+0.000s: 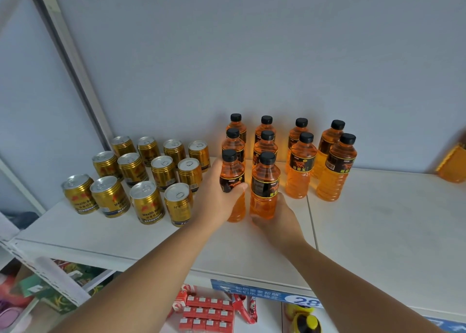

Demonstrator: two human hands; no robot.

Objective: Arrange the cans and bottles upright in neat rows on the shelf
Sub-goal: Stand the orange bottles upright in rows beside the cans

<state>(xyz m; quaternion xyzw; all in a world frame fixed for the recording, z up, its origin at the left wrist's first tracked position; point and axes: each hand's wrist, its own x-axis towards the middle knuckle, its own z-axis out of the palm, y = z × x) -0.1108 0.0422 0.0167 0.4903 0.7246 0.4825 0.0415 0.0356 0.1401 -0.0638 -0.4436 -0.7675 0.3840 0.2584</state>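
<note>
On the white shelf (378, 219), ten upright bottles (301, 166) of orange drink wear black caps and black labels. The left hand (214, 196) grasps the front-left bottle (232, 181); the right hand (274, 214) wraps its fingers around the neighbouring bottle (264, 188). Twelve gold cans (147, 201) marked "Wealth" stand in rows to the left.

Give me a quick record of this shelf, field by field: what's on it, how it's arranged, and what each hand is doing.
cans: twelve gold cans, upright, three rows of four
bottles: ten orange bottles, upright, black caps, four columns
left hand: gripping front bottle of first column
right hand: holding base of front bottle of second column
shelf: white; orange pack at right edge
</note>
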